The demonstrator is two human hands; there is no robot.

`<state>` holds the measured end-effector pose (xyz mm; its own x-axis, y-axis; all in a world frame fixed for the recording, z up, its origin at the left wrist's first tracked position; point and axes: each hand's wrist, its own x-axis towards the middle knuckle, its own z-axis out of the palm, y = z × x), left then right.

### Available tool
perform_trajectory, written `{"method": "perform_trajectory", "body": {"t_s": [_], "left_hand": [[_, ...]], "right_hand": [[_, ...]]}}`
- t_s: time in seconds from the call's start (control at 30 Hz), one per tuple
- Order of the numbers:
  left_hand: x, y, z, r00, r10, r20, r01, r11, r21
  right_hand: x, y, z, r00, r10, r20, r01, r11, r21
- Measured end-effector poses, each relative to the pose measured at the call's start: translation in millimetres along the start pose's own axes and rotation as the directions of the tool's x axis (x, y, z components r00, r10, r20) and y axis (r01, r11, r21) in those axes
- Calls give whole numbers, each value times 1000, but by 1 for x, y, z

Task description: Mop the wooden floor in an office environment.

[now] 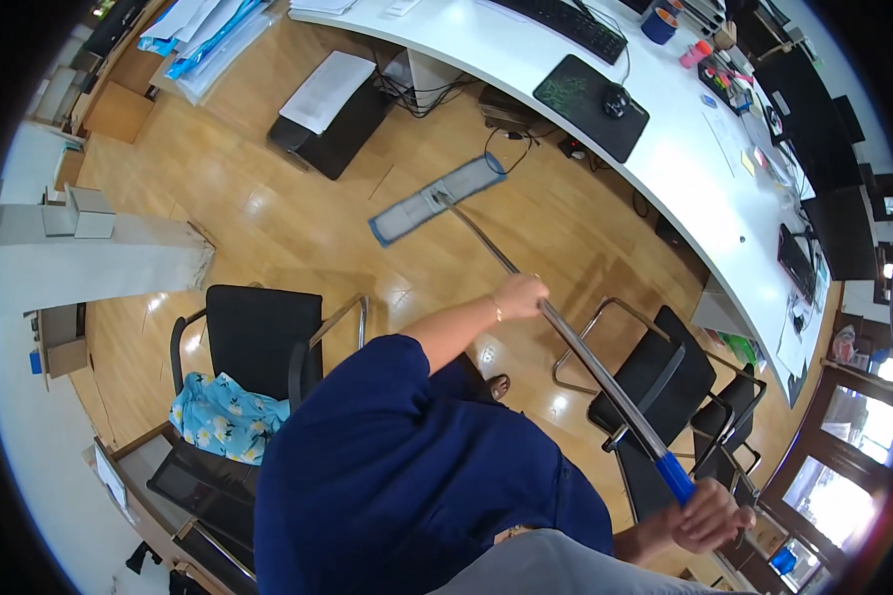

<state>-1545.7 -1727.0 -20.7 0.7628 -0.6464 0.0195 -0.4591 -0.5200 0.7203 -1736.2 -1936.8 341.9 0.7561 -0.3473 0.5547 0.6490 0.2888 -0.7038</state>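
A flat mop with a long metal pole (605, 380) slants across the middle of the view. Its grey, blue-edged mop head (407, 215) lies flat on the wooden floor, close to the desk. My left hand (519, 297) is closed round the pole partway along, with a bracelet at the wrist. At the lower right, my right hand (709, 518) curls at the top end of the blue grip (675, 478). Some of its fingers hide the tip of the pole.
A curved white desk (700, 203) holds a keyboard, a mouse and a black mouse pad (593, 107). Near the mop head are a black box with papers (332, 124) and loose cables (422, 96). Black chairs (266, 332) stand left and right (660, 382). A white pillar (99, 248) rises left.
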Motion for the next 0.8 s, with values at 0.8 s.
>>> {"method": "perform_trajectory", "body": {"t_s": [0.8], "left_hand": [[-61, 32, -23, 932, -158, -327, 105, 979, -174]], "right_hand": [[15, -15, 40, 971, 128, 202, -144, 987, 68]]}}
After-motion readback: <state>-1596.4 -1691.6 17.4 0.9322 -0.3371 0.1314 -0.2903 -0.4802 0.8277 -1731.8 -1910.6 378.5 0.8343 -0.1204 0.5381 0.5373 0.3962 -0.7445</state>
